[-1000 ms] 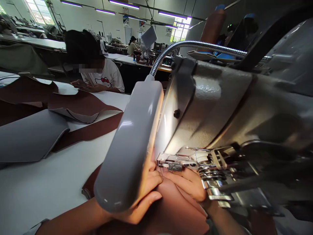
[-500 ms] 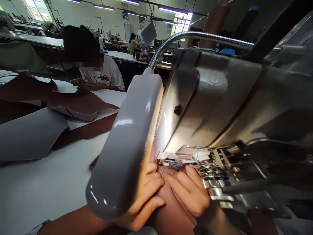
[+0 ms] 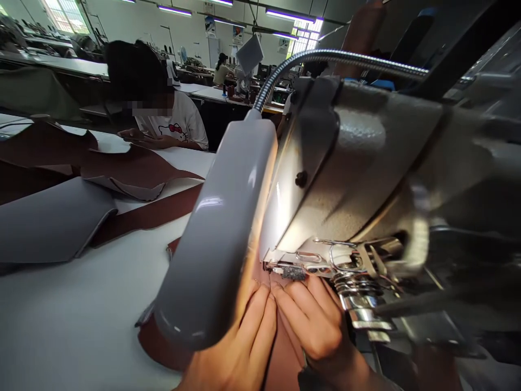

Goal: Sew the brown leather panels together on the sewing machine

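Both my hands sit just below the sewing machine's presser foot assembly [image 3: 354,288], on a brown leather piece [image 3: 285,353]. My left hand [image 3: 240,342] lies nearest the gooseneck LED lamp [image 3: 215,233], which hides part of that hand and the leather. My right hand [image 3: 313,326] is close to the chrome foot parts, with its fingers spread on the leather. The cream sewing machine head [image 3: 345,179] fills the right side. The needle point and the leather under the foot are hidden.
A white work table [image 3: 81,309] carries grey panels [image 3: 52,222] and brown leather cutouts [image 3: 130,176] at the left. A seated co-worker [image 3: 171,125] in a white T-shirt works beyond them. Further rows of machines and workers stand behind.
My left hand's fingers have straightened and moved up toward the foot. More leather now shows on the table left of the lamp. The view has tilted slightly.
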`<state>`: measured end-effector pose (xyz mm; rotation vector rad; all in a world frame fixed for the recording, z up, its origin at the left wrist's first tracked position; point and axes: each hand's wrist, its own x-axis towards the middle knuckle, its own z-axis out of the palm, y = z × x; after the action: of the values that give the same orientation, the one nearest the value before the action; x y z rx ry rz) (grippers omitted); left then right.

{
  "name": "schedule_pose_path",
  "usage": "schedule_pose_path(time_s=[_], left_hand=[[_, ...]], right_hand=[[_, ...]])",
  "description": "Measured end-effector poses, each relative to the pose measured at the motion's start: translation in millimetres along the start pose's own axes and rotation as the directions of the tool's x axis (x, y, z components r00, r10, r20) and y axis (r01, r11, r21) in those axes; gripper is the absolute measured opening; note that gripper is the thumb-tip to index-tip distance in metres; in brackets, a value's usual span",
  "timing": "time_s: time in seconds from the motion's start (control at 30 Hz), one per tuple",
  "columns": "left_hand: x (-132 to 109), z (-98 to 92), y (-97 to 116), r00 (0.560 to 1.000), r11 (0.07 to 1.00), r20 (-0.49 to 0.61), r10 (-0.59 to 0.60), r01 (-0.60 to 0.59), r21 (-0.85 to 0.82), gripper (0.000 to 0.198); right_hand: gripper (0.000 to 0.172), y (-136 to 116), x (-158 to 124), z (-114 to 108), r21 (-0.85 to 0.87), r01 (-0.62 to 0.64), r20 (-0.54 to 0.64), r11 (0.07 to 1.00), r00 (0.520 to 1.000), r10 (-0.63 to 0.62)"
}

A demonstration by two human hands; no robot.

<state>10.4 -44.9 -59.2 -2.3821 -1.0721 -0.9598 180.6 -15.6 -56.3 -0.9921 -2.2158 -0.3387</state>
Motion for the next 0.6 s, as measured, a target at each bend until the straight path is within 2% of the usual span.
schedule_pose_path(time_s=[0.23,0.47,0.6], left_hand=[[3,-12.5,-14,0.995,0.998,0.087,0.058,-0.059,0.017,0.038],[-9,-5.3,-19,0.990,0.998,0.137,0.042,-0.034,-0.056,0.037],[-11,-5.7,-23,0.983,0.994,0.159,0.093,-0.083,-0.069,0.036]], right_hand=[[0.025,3,-5,5,-0.031,0.058,-0.033,0.998,0.998,-0.059],[0.028,4,-5,5,-0.004,0.076,-0.035,0.997,0.997,-0.076],[0.033,4,-4,3,0.008,0.074,-0.033,0.997,0.997,-0.074]])
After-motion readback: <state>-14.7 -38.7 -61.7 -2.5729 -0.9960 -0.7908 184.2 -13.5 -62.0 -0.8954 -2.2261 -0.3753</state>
